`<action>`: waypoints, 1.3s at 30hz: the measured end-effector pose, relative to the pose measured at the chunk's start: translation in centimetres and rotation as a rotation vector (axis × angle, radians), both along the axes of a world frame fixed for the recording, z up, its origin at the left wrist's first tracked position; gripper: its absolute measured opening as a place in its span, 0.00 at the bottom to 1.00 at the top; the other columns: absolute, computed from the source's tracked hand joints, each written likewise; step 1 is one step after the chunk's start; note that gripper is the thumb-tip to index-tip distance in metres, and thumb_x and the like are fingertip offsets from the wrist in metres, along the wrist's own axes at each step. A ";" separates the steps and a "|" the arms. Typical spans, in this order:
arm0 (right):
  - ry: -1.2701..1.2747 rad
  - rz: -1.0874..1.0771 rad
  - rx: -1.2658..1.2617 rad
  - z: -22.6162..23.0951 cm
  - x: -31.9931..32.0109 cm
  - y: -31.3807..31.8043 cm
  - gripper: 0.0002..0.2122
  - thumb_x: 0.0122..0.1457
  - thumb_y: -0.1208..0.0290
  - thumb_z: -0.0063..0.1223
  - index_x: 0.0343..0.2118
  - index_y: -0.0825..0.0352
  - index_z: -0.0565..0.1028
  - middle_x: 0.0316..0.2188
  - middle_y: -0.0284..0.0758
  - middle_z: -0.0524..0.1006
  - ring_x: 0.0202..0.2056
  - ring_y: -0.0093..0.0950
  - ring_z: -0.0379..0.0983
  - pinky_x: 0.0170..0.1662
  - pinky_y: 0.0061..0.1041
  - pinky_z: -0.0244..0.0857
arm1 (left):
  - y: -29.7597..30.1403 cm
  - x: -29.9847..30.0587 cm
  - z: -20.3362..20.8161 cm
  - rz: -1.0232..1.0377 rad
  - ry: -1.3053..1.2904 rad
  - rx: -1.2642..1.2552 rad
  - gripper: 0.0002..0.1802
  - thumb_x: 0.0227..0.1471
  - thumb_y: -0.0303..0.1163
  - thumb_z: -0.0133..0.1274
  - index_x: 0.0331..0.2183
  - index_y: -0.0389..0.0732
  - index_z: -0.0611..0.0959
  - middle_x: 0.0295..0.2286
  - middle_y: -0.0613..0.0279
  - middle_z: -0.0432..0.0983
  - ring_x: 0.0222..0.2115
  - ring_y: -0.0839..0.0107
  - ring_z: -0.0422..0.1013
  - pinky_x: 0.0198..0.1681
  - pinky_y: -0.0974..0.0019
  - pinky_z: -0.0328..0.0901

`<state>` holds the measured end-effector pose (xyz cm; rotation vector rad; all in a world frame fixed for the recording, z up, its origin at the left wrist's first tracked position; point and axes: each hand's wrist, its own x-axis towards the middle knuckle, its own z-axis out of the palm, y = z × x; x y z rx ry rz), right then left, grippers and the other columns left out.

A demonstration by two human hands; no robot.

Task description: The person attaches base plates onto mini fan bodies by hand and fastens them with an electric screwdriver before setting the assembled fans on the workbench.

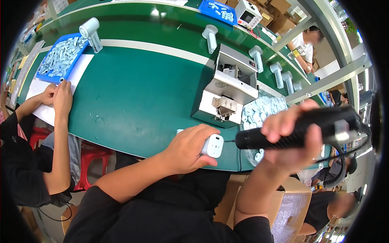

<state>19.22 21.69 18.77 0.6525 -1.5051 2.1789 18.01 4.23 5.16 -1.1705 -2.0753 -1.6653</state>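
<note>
Head view: the left hand (188, 146) grips a pale blue handheld unit (214, 146), its fingers wrapped around the body and the thumb along the near side. The unit lies within these fingers at the near edge of the bench (133, 89), with its end face directed right; a dark slot and small holes are visible in that face. The right hand (289, 133) is blurred; its fingers are closed around a black powered screwdriver (302, 127), held roughly level. The driver bit (229, 141) extends left from the right fingers toward the end face; whether it makes contact cannot be determined.

Beyond the left fingers and slightly right stands a metal-and-black machine (229, 89). Beyond the right fingers, beside the machine, lies a clear bag of pale parts (265, 107). Far left of the left fingers are a co-worker's hands (60, 97), near a blue tray (48, 77) filled with small pale pieces. A similar unit (94, 39) stands beside that tray.
</note>
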 end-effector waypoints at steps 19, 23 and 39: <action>0.097 -0.018 0.068 2.7 3.4 -3.2 0.21 0.53 0.58 0.53 0.40 0.68 0.60 0.20 0.33 0.67 0.15 0.24 0.64 0.22 0.26 0.62 | 0.3 0.2 0.7 0.002 0.037 -0.070 0.36 0.40 0.50 0.60 0.46 0.36 0.69 0.38 0.50 0.70 0.36 0.50 0.69 0.40 0.57 0.64; 0.037 -0.013 0.068 2.5 3.5 -3.4 0.21 0.52 0.57 0.54 0.39 0.67 0.60 0.20 0.33 0.67 0.15 0.25 0.64 0.21 0.26 0.62 | 0.1 0.2 0.2 0.020 0.047 -0.070 0.36 0.43 0.53 0.57 0.45 0.36 0.69 0.37 0.50 0.70 0.36 0.50 0.69 0.40 0.57 0.64; -0.029 -0.101 0.108 1.2 2.6 -0.3 0.25 0.54 0.57 0.53 0.46 0.73 0.61 0.19 0.35 0.67 0.17 0.27 0.67 0.25 0.29 0.66 | -6.9 -5.4 5.0 0.226 -0.051 -0.543 0.29 0.47 0.48 0.55 0.45 0.37 0.72 0.36 0.48 0.71 0.37 0.50 0.69 0.42 0.55 0.64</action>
